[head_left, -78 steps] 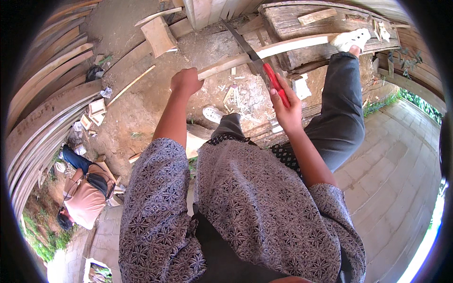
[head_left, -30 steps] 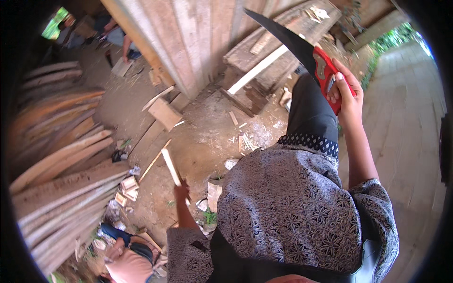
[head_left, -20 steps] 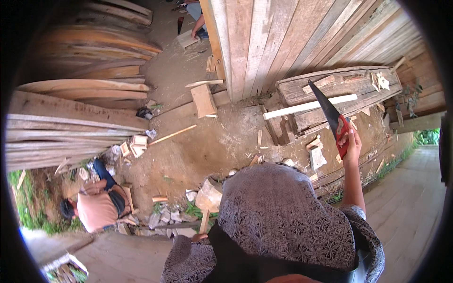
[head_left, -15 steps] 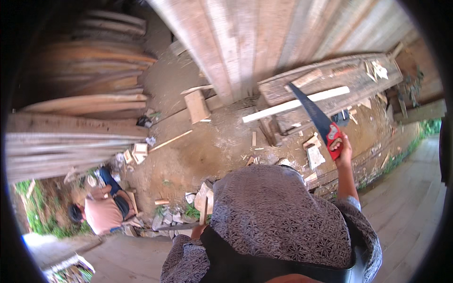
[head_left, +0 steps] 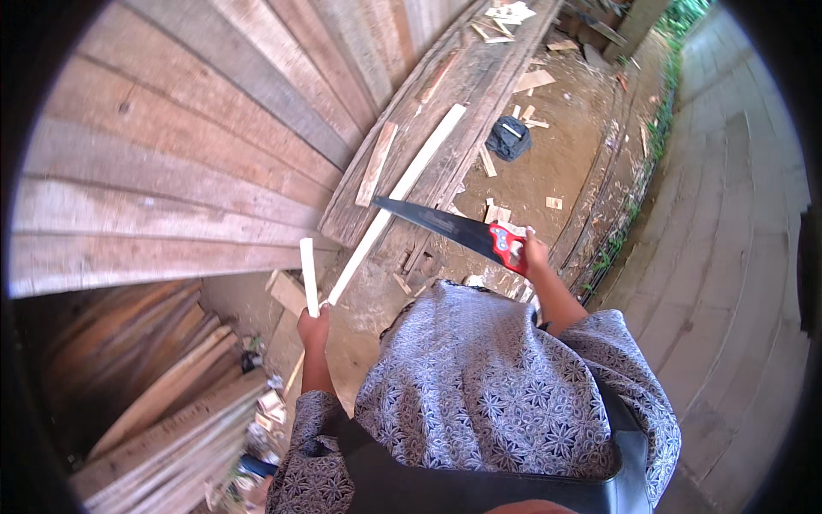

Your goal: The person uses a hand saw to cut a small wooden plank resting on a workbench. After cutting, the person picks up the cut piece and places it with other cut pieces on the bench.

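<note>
My right hand point(head_left: 535, 251) is closed round the red handle of a handsaw point(head_left: 445, 224). Its dark blade points left, and the tip shows over a long pale wood strip point(head_left: 419, 163); whether they touch I cannot tell. That strip lies slantwise on a plank bench point(head_left: 488, 81), its near end sticking out past the bench. Beside this end, my left hand point(head_left: 314, 325) grips a short pale wood stick point(head_left: 308, 274), which stands up from the fist. A short board point(head_left: 377, 163) rests on the bench left of the strip.
A plank wall point(head_left: 197, 137) runs along the bench's left side. Stacked boards point(head_left: 171, 437) stand at lower left. On the dirt floor lie offcuts and a dark bag-like thing point(head_left: 509, 139). A grey paved strip point(head_left: 702, 283) extends along the right.
My view has turned right toward the bench. My left hand has come forward with the stick, near the strip's end. The saw has swung to point left, across the strip.
</note>
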A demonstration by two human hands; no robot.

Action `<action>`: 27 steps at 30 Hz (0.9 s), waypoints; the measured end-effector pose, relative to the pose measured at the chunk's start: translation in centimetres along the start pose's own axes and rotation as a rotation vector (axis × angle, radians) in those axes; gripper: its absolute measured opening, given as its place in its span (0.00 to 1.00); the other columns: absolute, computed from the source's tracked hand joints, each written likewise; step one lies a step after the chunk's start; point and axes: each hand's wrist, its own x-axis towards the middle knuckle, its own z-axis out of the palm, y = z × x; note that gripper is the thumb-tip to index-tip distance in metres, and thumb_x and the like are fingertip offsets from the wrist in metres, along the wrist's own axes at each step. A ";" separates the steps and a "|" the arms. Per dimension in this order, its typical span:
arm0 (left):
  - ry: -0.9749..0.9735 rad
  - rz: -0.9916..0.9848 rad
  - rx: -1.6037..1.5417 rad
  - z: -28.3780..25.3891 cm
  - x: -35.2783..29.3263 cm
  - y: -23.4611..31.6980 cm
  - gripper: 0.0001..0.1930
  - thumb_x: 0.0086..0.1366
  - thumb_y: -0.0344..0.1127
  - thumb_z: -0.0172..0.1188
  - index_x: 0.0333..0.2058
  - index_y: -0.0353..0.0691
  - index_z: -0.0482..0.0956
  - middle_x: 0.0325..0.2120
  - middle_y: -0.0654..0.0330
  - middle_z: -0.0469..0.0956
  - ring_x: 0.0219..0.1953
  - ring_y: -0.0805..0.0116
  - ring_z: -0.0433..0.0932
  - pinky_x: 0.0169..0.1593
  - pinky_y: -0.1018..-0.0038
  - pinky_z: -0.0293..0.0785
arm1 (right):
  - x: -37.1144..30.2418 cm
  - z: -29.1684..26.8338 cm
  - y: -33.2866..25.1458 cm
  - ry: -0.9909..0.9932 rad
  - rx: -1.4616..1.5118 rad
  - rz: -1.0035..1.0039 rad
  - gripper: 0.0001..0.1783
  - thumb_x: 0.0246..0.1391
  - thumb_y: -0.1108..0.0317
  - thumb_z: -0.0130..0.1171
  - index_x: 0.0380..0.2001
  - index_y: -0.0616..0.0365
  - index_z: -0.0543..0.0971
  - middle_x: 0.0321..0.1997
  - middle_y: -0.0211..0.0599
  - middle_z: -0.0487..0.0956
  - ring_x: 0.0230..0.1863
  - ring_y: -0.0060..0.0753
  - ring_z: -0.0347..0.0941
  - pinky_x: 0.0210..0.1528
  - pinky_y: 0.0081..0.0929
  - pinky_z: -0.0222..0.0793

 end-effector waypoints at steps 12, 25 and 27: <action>-0.250 0.508 0.583 5.8 7.6 11.7 0.40 0.42 0.52 0.82 0.48 0.35 0.73 0.47 0.43 0.80 0.49 0.43 0.81 0.52 0.53 0.79 | -16.2 -27.2 11.3 0.509 0.467 0.063 0.26 0.67 0.38 0.54 0.31 0.51 0.76 0.19 0.26 0.67 0.19 0.28 0.64 0.21 0.30 0.62; -0.165 0.687 0.298 9.2 6.0 12.5 0.23 0.55 0.43 0.72 0.42 0.36 0.73 0.39 0.41 0.80 0.44 0.37 0.79 0.47 0.46 0.76 | -29.3 -28.0 22.2 0.834 0.070 0.078 0.33 0.65 0.37 0.56 0.26 0.60 0.79 0.19 0.33 0.73 0.20 0.30 0.69 0.24 0.36 0.65; -0.150 0.730 0.230 9.1 5.8 13.8 0.22 0.55 0.42 0.72 0.42 0.37 0.73 0.39 0.42 0.80 0.44 0.37 0.79 0.47 0.46 0.76 | -27.6 -28.9 21.3 0.814 -0.105 -0.030 0.29 0.66 0.44 0.58 0.25 0.60 0.79 0.21 0.33 0.75 0.21 0.29 0.70 0.25 0.36 0.66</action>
